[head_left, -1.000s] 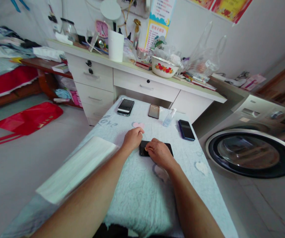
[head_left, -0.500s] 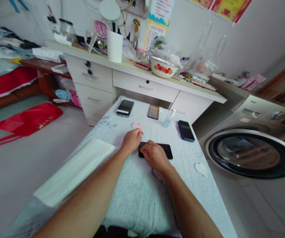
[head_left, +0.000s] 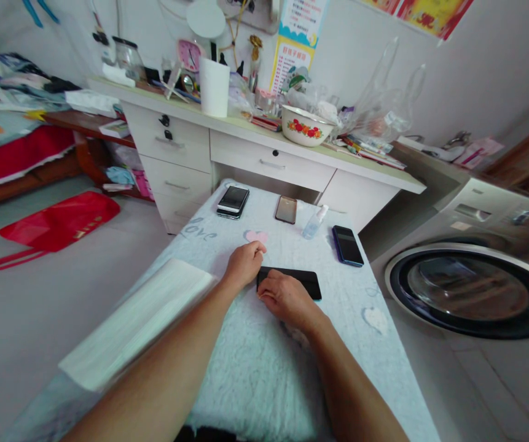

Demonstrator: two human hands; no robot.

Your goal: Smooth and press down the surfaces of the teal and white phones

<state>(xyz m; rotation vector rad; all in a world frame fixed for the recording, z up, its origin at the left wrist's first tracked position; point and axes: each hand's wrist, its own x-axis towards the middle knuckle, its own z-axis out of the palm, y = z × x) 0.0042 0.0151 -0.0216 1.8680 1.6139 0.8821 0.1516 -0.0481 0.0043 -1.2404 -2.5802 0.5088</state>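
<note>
A black smartphone (head_left: 309, 282) lies face up and crosswise on the cloth-covered table. My left hand (head_left: 244, 261) is curled closed at the phone's left end; its palm side is hidden, so I cannot tell whether it grips anything. Over the left part of the screen, my right hand (head_left: 288, 298) has its fingers pressed together at the near edge. A small pale tan edge shows at those fingertips, too little to name. Beyond the hands are a clear spray bottle (head_left: 313, 224), a phone case (head_left: 286, 210) and a stack of phones (head_left: 233, 200). Another phone (head_left: 348, 245) lies to the right.
A folded white sheet (head_left: 139, 325) lies along the table's left side, under my left forearm. A white desk (head_left: 273, 162) with a flowered bowl (head_left: 306, 127) stands behind the table. To the right is a washing machine (head_left: 467, 215); a red bag (head_left: 61, 221) lies on the floor.
My right hand has slid slightly toward me, from the screen's middle to its near edge. My left hand stays at the phone's left end. The view has shifted a little.
</note>
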